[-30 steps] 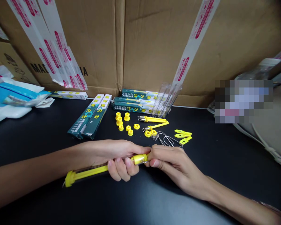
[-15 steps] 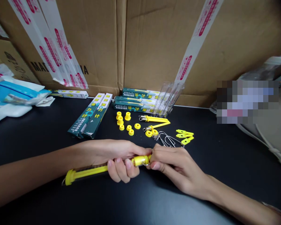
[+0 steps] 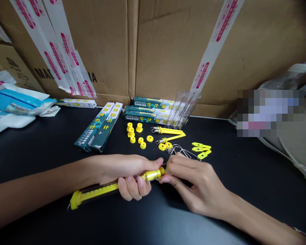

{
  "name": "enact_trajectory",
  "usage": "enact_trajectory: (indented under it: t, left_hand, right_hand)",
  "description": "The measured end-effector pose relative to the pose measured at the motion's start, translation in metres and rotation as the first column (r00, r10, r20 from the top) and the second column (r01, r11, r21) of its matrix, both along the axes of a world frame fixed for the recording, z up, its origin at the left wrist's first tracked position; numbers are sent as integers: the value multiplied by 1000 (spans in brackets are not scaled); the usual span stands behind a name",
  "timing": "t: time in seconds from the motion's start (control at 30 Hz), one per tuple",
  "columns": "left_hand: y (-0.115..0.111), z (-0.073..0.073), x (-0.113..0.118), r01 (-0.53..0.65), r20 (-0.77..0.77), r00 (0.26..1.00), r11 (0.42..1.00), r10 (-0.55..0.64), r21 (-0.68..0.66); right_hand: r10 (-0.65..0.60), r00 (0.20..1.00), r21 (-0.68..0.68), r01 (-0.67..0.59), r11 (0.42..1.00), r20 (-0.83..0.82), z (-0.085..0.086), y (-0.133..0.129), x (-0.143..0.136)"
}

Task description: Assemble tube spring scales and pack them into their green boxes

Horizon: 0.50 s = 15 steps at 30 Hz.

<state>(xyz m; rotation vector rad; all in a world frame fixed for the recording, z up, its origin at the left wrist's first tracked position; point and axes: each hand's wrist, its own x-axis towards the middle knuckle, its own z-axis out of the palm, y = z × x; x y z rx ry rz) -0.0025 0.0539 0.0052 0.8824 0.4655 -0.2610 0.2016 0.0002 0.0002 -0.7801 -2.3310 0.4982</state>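
Observation:
A clear-tubed spring scale with yellow parts lies slantwise in my left hand, whose fingers are wrapped round its tube. Its capped left end with a small hook hangs beyond my wrist, over the table. At the other end, a yellow fitting shows beside my left thumb. My right hand is closed in a pinch there, at the scale's right tip. A bit of thin metal wire shows by those fingertips, but most of what they grip is hidden.
On the black table lie yellow caps, yellow rods with springs, metal hooks, flat yellow pieces and clear tubes. Green-white boxes lie behind. Cardboard cartons wall the back; a blue packet sits left.
The spring scale's left end has dipped slightly and rolled, so scale marks now show. A yellow end piece has come into view between my hands, which remain closed.

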Motion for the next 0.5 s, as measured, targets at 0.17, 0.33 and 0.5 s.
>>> enact_trajectory:
  t: [0.17,0.33,0.5]
  left_hand:
    - [-8,4,0,-96,-61,993,992,102,85]
    - [-19,18,-3,-92,-160,979,974,127,209]
    - [-22,23,-2,-42,-133,987,946,89,323]
  right_hand:
    - [-97,995,-6,97,995,37,1,-7,-2]
    - [-9,998,185,19,983,-55,-5,-12,-1]
    - [74,987,210,-42,977,-144,-13,-13,-2]
